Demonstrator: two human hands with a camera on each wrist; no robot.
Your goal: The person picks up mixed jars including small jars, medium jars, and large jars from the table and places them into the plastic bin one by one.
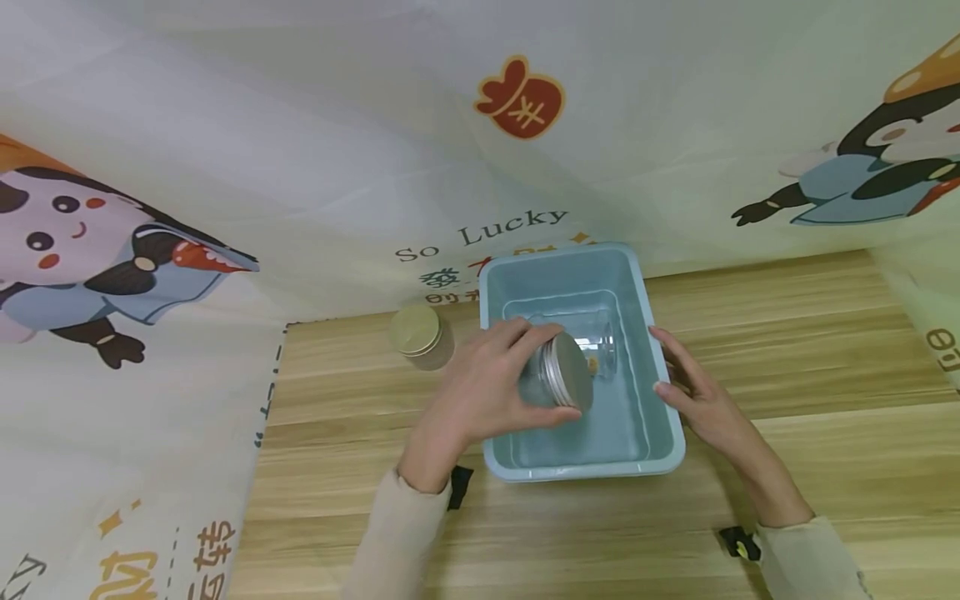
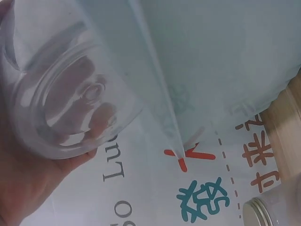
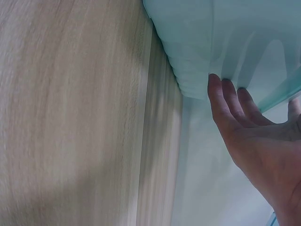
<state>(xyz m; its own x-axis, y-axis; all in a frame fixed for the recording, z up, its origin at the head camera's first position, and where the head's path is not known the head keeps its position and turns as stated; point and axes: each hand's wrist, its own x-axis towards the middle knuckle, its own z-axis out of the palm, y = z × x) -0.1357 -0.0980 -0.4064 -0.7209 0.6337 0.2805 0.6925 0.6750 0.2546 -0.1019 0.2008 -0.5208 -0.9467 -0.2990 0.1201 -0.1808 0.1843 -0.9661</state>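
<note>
My left hand (image 1: 487, 383) grips a clear plastic jar with a silver screw lid (image 1: 572, 372) over the blue plastic bin (image 1: 583, 472). The jar is tilted, its lid to the right. In the left wrist view the clear jar base (image 2: 75, 99) shows, with fingers visible through it. Another clear jar (image 1: 600, 337) lies on its side in the bin, partly hidden by the held jar. My right hand (image 1: 701, 396) holds the bin's right side, thumb on the rim and several fingers against the outer wall. In the right wrist view those fingers (image 3: 230, 101) touch the wall.
A jar with a gold lid (image 1: 416, 331) stands upright on the wooden table (image 1: 330, 467), left of the bin. A printed cloth (image 1: 337, 167) hangs behind and at the sides. Small black pieces (image 1: 460, 487) appear near both wrists.
</note>
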